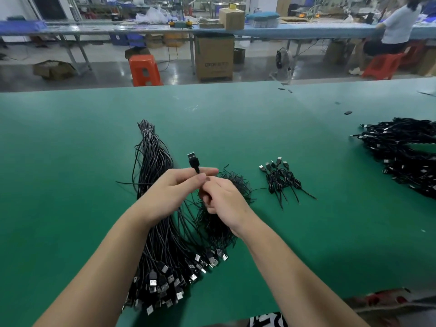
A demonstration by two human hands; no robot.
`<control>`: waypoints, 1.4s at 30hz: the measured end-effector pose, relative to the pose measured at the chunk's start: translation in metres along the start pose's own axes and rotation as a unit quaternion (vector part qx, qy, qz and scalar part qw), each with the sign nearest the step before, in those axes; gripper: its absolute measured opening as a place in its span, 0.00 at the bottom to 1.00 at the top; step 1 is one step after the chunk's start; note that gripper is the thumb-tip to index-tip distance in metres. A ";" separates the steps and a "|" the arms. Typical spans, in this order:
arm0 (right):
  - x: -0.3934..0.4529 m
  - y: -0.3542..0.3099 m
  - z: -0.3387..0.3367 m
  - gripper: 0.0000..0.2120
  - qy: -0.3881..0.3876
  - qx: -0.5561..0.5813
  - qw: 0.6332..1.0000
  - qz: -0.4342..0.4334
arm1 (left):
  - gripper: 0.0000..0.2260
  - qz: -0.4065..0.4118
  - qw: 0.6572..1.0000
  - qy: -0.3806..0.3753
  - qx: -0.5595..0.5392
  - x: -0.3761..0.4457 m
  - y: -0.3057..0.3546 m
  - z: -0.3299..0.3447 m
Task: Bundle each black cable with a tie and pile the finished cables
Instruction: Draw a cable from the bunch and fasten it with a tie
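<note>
We worked at a wide green bench [70,149] that filled most of the head view. The largest mass on it was the long sheaf of unbundled black cables [155,185], bound near its far tip and fanning toward us, its USB plugs heaped at the near edge under our forearms. At the far right lay a big heap of finished cables [401,156], well apart from our hands. Just right of our hands sat a loose tuft of thin black ties [219,223], partly hidden by our right wrist. Farther right a small row of bundled cables [280,180] lay side by side, plugs pointing away from us.

Our left hand [174,190] pinched the cable in work [194,162] between thumb and fingers, just below its plug, which stood upright above the knuckles. Our right hand [224,199] met it from the right, fingers curled tight at the same spot; whether they gripped the cable or a tie there, we could not tell.
</note>
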State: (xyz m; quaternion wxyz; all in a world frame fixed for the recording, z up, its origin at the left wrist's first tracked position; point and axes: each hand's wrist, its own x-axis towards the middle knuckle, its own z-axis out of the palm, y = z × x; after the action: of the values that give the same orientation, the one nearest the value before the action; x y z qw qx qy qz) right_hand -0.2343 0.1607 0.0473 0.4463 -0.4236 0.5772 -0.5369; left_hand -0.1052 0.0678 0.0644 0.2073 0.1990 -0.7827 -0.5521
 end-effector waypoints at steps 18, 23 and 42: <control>-0.001 -0.007 -0.003 0.16 -0.007 -0.225 0.964 -0.141 | 0.23 0.078 0.960 0.210 -0.168 0.001 0.011 -0.007; 0.008 0.006 0.007 0.16 -0.028 -0.135 0.985 -0.107 | 0.25 0.117 0.906 0.173 -0.369 -0.001 0.037 -0.016; 0.024 0.012 0.029 0.16 -0.064 0.261 0.959 0.087 | 0.18 0.136 0.924 -0.061 -0.352 -0.023 0.046 -0.042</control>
State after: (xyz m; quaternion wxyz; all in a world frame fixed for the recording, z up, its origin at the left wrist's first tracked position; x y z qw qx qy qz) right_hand -0.2117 0.1308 0.0334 0.6227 -0.2742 0.4219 -0.5993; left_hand -0.0665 0.0616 0.1184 0.2886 -0.0289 -0.5689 -0.7696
